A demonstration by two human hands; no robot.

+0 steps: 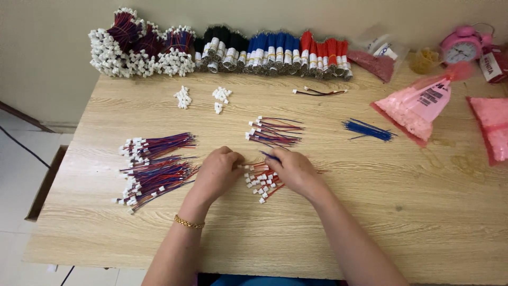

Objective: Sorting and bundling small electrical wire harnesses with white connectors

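Left hand (216,172) fingers curled at connector pile (260,181), right hand (294,170) fingers pinching blue wire (270,157)

Pink alarm clock (461,46) at table's (370,222) far right corner, pink bags (418,106) along right edge, bundled wire rolls (275,53) at far edge, loose blue wires (369,130) mid-right.

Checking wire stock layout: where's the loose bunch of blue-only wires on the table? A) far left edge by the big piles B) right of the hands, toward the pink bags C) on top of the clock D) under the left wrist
B: the loose blue wires lie on the table up and to the right of the right hand, between it and the pink bag.
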